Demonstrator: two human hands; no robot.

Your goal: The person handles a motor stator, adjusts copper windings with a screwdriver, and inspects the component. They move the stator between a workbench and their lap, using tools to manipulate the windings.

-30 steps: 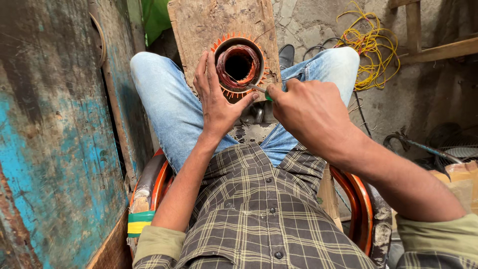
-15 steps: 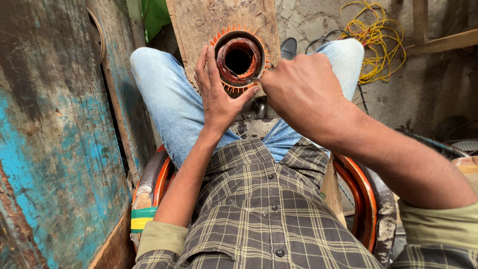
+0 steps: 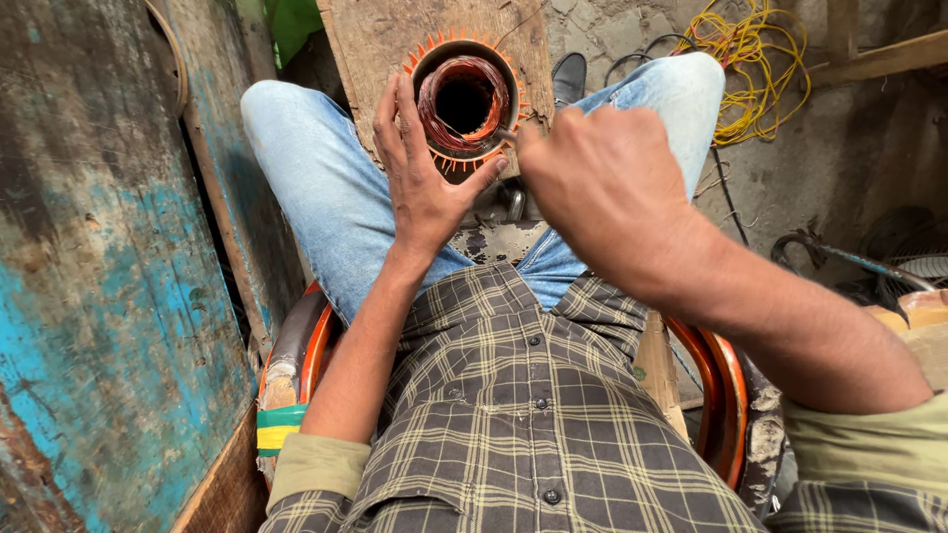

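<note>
At the far left stands a worn wooden panel (image 3: 99, 296) with flaking blue paint. Beside it, a curved orange chair rim (image 3: 306, 345) carries a band of green and yellow tape (image 3: 279, 427).

The person sits in a checked shirt (image 3: 513, 424) and blue jeans (image 3: 326, 197), knees apart. The left hand (image 3: 425, 183) lies flat and open against the left side of a motor stator (image 3: 464, 99), fingers spread upward along its rim and thumb stretched under its lower edge; this grip steadies the stator without closing around it.

The stator sits between the knees, propped against a rough wooden board (image 3: 395, 39). It is a round ring with copper wire windings inside and orange insulating strips fanning out around its opening.

The right hand (image 3: 602, 188) is curled into a closed grip just to the right of the stator, its knuckles toward the camera. A thin metal tip (image 3: 506, 134) shows at the fingers and touches the stator's lower right edge; what exactly it is I cannot tell.

Farther right, a tangle of yellow wire (image 3: 750, 59) lies on the grey floor (image 3: 839, 168).
</note>
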